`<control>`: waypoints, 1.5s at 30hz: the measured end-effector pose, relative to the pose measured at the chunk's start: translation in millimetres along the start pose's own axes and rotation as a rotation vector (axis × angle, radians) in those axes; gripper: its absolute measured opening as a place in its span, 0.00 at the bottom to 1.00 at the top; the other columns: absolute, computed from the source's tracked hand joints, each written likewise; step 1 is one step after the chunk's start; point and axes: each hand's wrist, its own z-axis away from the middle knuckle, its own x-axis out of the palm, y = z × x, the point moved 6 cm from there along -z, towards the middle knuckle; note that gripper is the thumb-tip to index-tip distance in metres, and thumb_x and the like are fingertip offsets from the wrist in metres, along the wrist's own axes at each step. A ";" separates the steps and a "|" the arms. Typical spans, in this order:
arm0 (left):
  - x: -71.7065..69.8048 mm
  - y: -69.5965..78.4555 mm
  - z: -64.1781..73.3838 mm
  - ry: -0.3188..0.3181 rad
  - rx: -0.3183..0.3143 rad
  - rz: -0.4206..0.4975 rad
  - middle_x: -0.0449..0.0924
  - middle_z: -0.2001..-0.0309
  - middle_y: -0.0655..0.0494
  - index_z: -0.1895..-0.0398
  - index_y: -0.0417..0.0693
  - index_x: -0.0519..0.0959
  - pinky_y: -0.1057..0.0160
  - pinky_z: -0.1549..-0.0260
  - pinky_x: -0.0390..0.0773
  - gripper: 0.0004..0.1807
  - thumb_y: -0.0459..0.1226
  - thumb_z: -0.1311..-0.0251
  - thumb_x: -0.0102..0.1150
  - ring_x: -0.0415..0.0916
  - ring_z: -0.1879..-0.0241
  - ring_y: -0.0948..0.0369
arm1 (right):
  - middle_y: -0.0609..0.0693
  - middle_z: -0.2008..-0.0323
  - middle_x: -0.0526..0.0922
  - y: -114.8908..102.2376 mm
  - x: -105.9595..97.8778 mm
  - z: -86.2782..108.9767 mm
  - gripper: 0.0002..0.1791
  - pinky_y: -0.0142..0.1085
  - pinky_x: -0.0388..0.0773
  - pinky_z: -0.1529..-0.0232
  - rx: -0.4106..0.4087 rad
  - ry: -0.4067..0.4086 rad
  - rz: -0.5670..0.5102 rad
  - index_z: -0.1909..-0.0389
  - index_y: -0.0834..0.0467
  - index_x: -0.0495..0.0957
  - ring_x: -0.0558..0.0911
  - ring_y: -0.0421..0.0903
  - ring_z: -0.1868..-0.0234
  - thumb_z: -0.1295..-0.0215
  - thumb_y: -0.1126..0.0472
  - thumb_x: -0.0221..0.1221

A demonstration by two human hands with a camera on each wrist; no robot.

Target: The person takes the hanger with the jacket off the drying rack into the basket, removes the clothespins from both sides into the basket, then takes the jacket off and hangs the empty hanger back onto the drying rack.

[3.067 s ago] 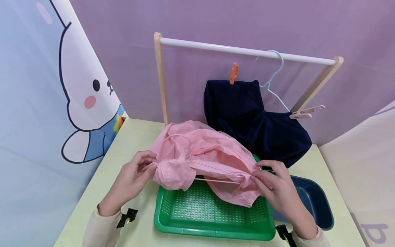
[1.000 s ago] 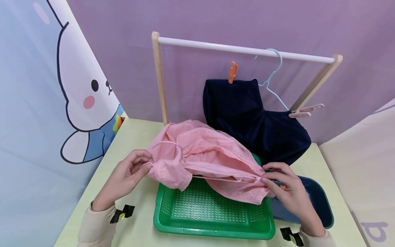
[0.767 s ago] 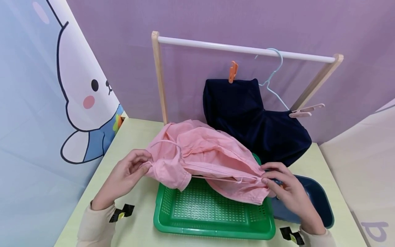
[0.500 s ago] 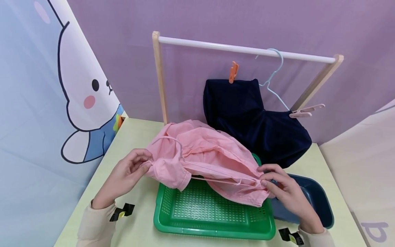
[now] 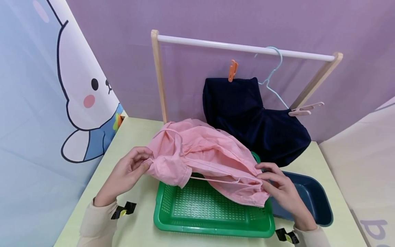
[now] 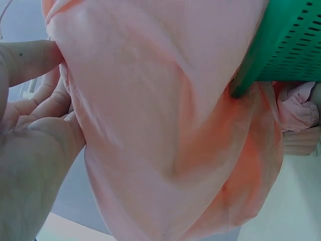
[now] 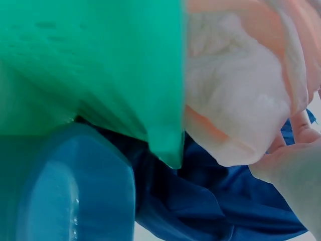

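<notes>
A pink zip jacket [image 5: 200,140] is spread over the back of a green basket [image 5: 213,230]. A pink hanger [image 5: 180,137] sits within it, its hook standing up near the left shoulder and its straight bar crossing the jacket's opening. My left hand [image 5: 124,175] pinches the cloth at the left shoulder, beside a short bunched sleeve. At the opposite end my right hand [image 5: 284,190] pinches the fabric near the hanger bar's right end, close above the zipper edge. The left wrist view shows the jacket [image 6: 145,90] draping down from thumb and fingers.
Behind stands a rack with a white rail [image 5: 216,44]. On it a light-blue hanger [image 5: 271,75] carries a navy garment [image 5: 247,113] with an orange clothespin [image 5: 232,71] and a pale pink clothespin [image 5: 303,110]. A dark blue tub [image 5: 325,202] stands right of the basket.
My left hand has shifted slightly left with the shoulder cloth. My right hand drew the right side outward, then eased slightly back left and down. The hanger's hook has tilted up again.
</notes>
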 end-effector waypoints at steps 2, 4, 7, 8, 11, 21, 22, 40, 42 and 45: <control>0.4 0.2 -0.2 0.002 -0.002 0.000 0.79 0.56 0.45 0.45 0.32 0.72 0.68 0.65 0.82 0.14 0.21 0.33 0.55 0.79 0.61 0.60 | 0.70 0.42 0.68 -0.8 2.2 -1.7 0.22 0.26 0.78 0.58 -0.016 -0.011 0.016 0.54 0.65 0.83 0.74 0.46 0.45 0.41 0.89 0.54; 0.9 1.4 -0.3 0.005 0.004 0.007 0.79 0.55 0.45 0.45 0.33 0.72 0.68 0.66 0.82 0.14 0.21 0.32 0.54 0.79 0.61 0.59 | 0.69 0.43 0.69 -1.9 4.5 -4.0 0.23 0.27 0.74 0.49 -0.022 -0.022 0.080 0.55 0.63 0.84 0.72 0.48 0.41 0.43 0.88 0.57; 1.4 4.2 -0.8 0.019 0.013 0.021 0.80 0.54 0.46 0.45 0.34 0.73 0.67 0.65 0.82 0.14 0.21 0.32 0.53 0.79 0.59 0.59 | 0.65 0.42 0.72 -2.3 7.8 -7.6 0.24 0.27 0.70 0.42 0.003 -0.045 0.171 0.57 0.57 0.86 0.71 0.47 0.38 0.46 0.86 0.62; 1.3 5.1 -1.0 0.025 0.013 0.027 0.80 0.54 0.46 0.45 0.34 0.73 0.67 0.65 0.82 0.14 0.21 0.32 0.53 0.79 0.59 0.59 | 0.64 0.41 0.72 -2.4 8.6 -8.3 0.24 0.27 0.69 0.41 0.006 -0.051 0.201 0.57 0.56 0.86 0.73 0.45 0.39 0.47 0.85 0.63; 1.0 7.0 -1.4 0.040 0.008 0.037 0.81 0.54 0.48 0.45 0.35 0.73 0.67 0.63 0.82 0.14 0.22 0.32 0.54 0.80 0.58 0.59 | 0.64 0.42 0.73 -4.0 9.0 -9.5 0.25 0.26 0.70 0.42 -0.009 -0.056 0.225 0.57 0.57 0.86 0.73 0.45 0.40 0.49 0.86 0.64; 10.7 13.9 -3.2 0.009 -0.037 0.068 0.80 0.55 0.43 0.44 0.31 0.71 0.66 0.61 0.83 0.14 0.24 0.31 0.55 0.81 0.58 0.58 | 0.66 0.45 0.73 -23.3 -19.3 -13.5 0.21 0.25 0.72 0.49 -0.018 0.054 0.326 0.54 0.65 0.84 0.72 0.46 0.40 0.46 0.87 0.60; 13.0 15.6 -3.7 0.004 -0.039 0.062 0.80 0.55 0.43 0.44 0.31 0.71 0.66 0.61 0.83 0.14 0.24 0.31 0.55 0.81 0.58 0.58 | 0.67 0.46 0.74 -28.1 -23.1 -15.0 0.20 0.25 0.72 0.49 -0.028 0.074 0.352 0.55 0.66 0.83 0.72 0.47 0.41 0.45 0.86 0.60; 93.9 72.5 -28.2 -0.127 0.125 -0.155 0.78 0.62 0.58 0.44 0.40 0.72 0.66 0.68 0.81 0.15 0.26 0.31 0.58 0.75 0.66 0.62 | 0.62 0.53 0.80 -113.8 21.9 -74.3 0.20 0.32 0.65 0.42 -0.332 0.121 0.623 0.63 0.60 0.86 0.73 0.58 0.50 0.26 0.47 0.57; 104.1 76.8 -29.9 -0.132 0.142 -0.185 0.76 0.63 0.58 0.44 0.40 0.72 0.67 0.70 0.80 0.14 0.27 0.31 0.57 0.73 0.67 0.63 | 0.62 0.53 0.79 -113.7 23.1 -75.5 0.21 0.32 0.65 0.41 -0.336 0.119 0.625 0.64 0.61 0.87 0.73 0.58 0.50 0.26 0.47 0.57; 117.3 80.6 -31.9 -0.144 0.152 -0.218 0.76 0.62 0.58 0.46 0.41 0.72 0.68 0.68 0.79 0.12 0.29 0.30 0.57 0.73 0.67 0.65 | 0.61 0.54 0.80 -112.6 22.2 -74.3 0.21 0.31 0.65 0.42 -0.333 0.122 0.635 0.65 0.60 0.87 0.73 0.57 0.50 0.26 0.47 0.57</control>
